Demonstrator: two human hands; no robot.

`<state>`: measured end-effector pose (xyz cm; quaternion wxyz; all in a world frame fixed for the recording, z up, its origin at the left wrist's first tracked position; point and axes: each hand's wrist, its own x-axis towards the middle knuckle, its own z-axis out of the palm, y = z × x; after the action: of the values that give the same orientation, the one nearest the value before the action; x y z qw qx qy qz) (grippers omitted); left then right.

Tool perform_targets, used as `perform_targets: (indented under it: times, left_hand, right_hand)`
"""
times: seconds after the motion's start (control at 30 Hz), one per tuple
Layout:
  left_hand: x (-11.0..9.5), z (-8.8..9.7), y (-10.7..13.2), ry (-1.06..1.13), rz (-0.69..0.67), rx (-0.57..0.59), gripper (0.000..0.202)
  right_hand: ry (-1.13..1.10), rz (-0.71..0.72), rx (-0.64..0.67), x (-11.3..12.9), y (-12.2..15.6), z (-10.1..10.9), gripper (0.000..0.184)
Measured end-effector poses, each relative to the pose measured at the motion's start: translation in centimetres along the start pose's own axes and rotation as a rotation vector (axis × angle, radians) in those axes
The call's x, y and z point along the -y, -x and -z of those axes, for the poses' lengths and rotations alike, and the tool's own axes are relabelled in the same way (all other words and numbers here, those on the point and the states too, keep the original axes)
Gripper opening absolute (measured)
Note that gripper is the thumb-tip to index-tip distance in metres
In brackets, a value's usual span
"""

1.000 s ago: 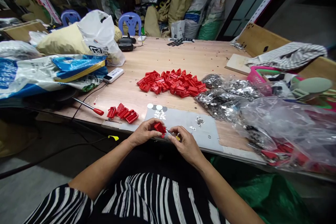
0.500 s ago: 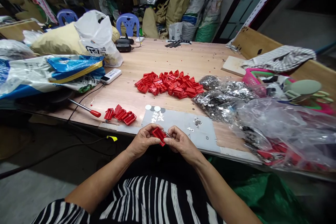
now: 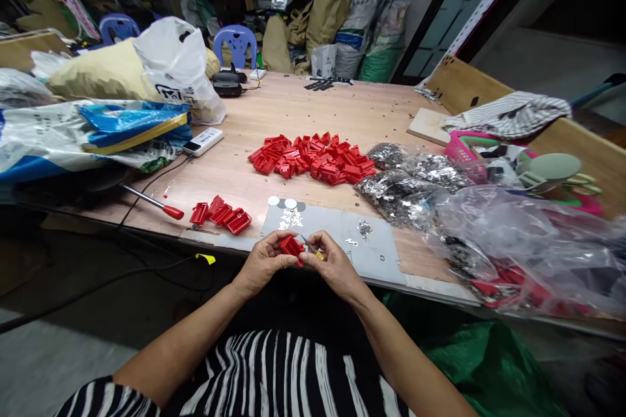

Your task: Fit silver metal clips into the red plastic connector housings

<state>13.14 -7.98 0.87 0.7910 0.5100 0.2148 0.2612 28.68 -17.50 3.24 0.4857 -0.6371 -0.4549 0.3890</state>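
Close to the table's front edge, my left hand (image 3: pixel 264 262) pinches a small red plastic housing (image 3: pixel 292 247), its hollow side facing up. My right hand (image 3: pixel 332 262) is closed on a slim pointed metal tool (image 3: pixel 305 242) that looks like tweezers, with a yellow part (image 3: pixel 320 255) by the fingers. Its thumb tip meets the right end of the housing; the exact contact is hidden. Under and beyond the hands lies a grey mat (image 3: pixel 337 221), bearing a heap of small silvery pieces (image 3: pixel 291 218) and a smaller metal heap (image 3: pixel 364 229).
A large pile of red housings (image 3: pixel 313 159) lies mid-table, several more (image 3: pixel 222 215) at front left. Right are bags of metal parts (image 3: pixel 396 199) and a pink basket (image 3: pixel 464 150). A red-tipped lever (image 3: pixel 171 211), a white device (image 3: pixel 204 141) and stacked sacks (image 3: pixel 137 124) stand left.
The housing has turned a little in my left hand, and the tool has shifted in my right fingers, so its yellow part now shows. The whole view has moved slightly.
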Motion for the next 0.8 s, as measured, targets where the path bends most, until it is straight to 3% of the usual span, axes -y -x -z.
perform_targets:
  times: [0.13,0.3,0.47,0.8]
  left_hand:
    - [-0.8,1.1,-0.8,-0.275,-0.056,0.031,0.036]
    - [-1.9,2.0,-1.4,-0.638,-0.093,0.116,0.034]
    - [-2.2,1.9,-1.8,-0.739,-0.158,0.186,0.031]
    - [-2.1,2.2,-2.0,-0.793,-0.207,0.205,0.031]
  right_hand:
    - [0.239,0.037,-0.05,0.3,0.1,0.6,0.017]
    - [0.454,0.1,0.013,0.6,0.9,0.9,0.015]
    - [0.544,0.11,0.051,0.3,1.0,0.4,0.014]
    - [0.637,0.134,0.05,0.1,0.7,0.2,0.015]
